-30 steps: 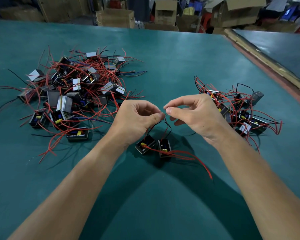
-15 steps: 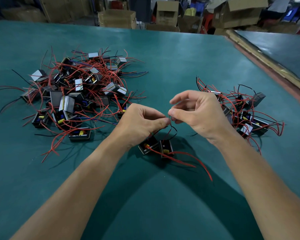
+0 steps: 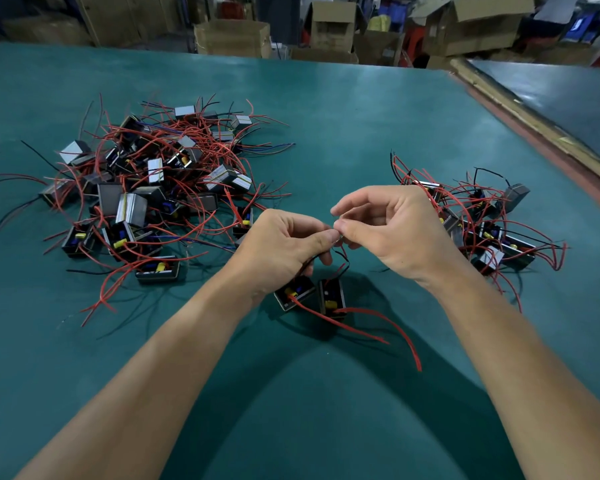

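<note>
Left hand point(image 3: 284, 247) and right hand point(image 3: 395, 233) meet fingertip to fingertip, both pinching the thin black wires point(image 3: 347, 264) from two little black boxes point(image 3: 332, 296) that sit on the bench point(image 3: 326, 133) right under them. Red leads point(image 3: 361, 334) trail toward 5 o'clock. There's a big pile point(image 3: 153, 188) of the same boxes at 10 o'clock and a smaller pile point(image 3: 485, 223) at 3.

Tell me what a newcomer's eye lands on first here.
First, the left hand and right hand meet at mid-table. Both pinch thin black wires that lead down to a pair of small black modules lying just below on the green table. Next comes the big tangled pile of red-wired modules at the left, then a smaller pile just beyond the right hand.
</note>
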A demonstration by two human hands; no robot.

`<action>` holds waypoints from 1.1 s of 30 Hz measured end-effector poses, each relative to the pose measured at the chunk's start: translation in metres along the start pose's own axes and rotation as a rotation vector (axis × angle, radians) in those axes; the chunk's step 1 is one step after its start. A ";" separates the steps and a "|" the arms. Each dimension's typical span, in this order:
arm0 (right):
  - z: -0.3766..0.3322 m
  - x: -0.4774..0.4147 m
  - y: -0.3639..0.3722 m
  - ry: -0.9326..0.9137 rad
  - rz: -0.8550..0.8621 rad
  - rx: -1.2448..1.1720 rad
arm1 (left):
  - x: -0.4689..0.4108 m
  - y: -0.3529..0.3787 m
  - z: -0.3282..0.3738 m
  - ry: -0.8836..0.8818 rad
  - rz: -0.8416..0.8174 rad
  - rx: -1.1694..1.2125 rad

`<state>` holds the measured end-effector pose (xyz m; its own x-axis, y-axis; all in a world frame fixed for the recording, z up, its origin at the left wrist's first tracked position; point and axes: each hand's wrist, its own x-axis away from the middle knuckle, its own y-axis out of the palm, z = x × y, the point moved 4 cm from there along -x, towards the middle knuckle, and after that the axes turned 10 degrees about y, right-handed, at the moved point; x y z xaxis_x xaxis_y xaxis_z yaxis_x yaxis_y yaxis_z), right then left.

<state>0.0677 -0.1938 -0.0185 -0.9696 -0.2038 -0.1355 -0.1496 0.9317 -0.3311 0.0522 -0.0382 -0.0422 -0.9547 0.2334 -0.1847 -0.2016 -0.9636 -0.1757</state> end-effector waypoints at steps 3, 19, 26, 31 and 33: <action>-0.001 0.000 0.000 -0.021 0.002 0.029 | 0.000 -0.001 0.001 0.020 -0.017 0.009; 0.000 0.002 -0.002 -0.008 -0.103 0.259 | 0.001 -0.003 0.004 0.068 -0.066 -0.094; 0.002 0.003 0.001 0.063 -0.086 0.155 | 0.001 -0.006 0.005 0.090 -0.035 -0.258; 0.012 0.002 0.000 0.347 -0.143 -0.139 | 0.006 -0.002 0.015 0.319 -0.030 -0.524; 0.014 0.003 0.000 0.419 -0.191 -0.197 | 0.006 0.001 0.015 0.342 -0.040 -0.543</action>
<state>0.0675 -0.1989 -0.0315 -0.9095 -0.2761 0.3108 -0.3270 0.9367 -0.1248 0.0429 -0.0393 -0.0287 -0.8068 0.3827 -0.4502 -0.0106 -0.7712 -0.6365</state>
